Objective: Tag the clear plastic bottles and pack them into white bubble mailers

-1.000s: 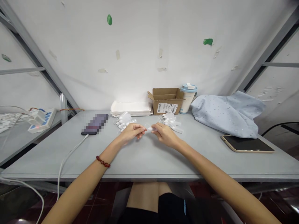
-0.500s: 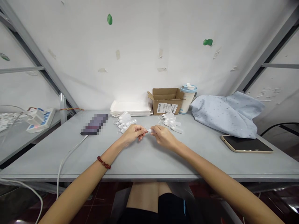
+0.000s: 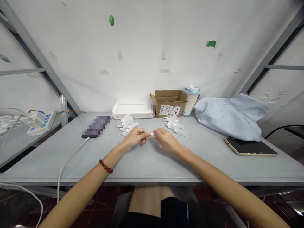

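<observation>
My left hand (image 3: 135, 136) and my right hand (image 3: 165, 139) meet over the middle of the grey table (image 3: 147, 158), fingertips pinched together on one small white plastic piece (image 3: 151, 134). Both hands are closed in a pinch. Just behind my left hand lies a pile of similar small white pieces (image 3: 126, 123). A second pile of white pieces (image 3: 174, 123) lies behind my right hand. A red bead bracelet sits on my left wrist (image 3: 105, 166).
At the back stand a stack of white trays (image 3: 133, 110), an open cardboard box (image 3: 169, 103) and a lidded cup (image 3: 191, 99). A blue cloth (image 3: 230, 115) and a phone (image 3: 251, 146) lie right; another phone (image 3: 96, 126) with a white cable lies left. A power strip (image 3: 40, 122) sits far left.
My hands have drawn closer together on the small white piece and sunk slightly toward the table; the clear loop seen between them earlier no longer shows.
</observation>
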Demonstrator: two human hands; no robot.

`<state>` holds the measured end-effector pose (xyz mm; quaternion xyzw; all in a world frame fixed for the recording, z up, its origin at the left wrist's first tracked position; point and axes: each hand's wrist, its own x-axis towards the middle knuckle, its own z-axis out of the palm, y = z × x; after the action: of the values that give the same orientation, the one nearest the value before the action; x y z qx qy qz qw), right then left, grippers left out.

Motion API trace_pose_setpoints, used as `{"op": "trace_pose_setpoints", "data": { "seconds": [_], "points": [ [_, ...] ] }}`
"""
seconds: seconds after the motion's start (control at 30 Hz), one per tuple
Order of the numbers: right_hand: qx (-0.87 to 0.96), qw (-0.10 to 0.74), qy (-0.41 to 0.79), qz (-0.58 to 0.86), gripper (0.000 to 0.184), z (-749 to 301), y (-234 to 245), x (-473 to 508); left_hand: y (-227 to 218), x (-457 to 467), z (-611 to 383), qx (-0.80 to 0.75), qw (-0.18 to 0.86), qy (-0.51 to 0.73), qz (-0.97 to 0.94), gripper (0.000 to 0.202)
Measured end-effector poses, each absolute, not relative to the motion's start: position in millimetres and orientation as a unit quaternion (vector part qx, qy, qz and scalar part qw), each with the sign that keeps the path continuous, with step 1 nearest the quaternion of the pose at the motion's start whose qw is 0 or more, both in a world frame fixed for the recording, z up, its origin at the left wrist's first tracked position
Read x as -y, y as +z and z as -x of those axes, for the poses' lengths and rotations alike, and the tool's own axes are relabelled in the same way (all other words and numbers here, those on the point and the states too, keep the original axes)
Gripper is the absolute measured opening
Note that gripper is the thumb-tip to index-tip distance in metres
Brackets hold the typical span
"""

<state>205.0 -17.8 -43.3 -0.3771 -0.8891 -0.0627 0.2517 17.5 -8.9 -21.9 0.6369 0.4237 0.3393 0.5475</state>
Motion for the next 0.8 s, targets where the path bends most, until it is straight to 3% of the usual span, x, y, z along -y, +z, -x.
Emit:
{"op": "trace_pose_setpoints", "data": {
  "seconds": [0.6, 0.8],
  "points": [
    [0.895, 0.244, -0.050, 0.370, 0.006, -206.3, -41.1, 17.7, -22.1, 8.0, -16.1, -0.428, 0.573, 0.325, -0.619, 0.032],
    [0.891, 0.280, -0.023, 0.356, 0.010, -208.9, -31.7, 15.9, -12.1, 5.3, -9.5, -0.421, 0.577, 0.324, -0.621, 0.038]
  ]
}}
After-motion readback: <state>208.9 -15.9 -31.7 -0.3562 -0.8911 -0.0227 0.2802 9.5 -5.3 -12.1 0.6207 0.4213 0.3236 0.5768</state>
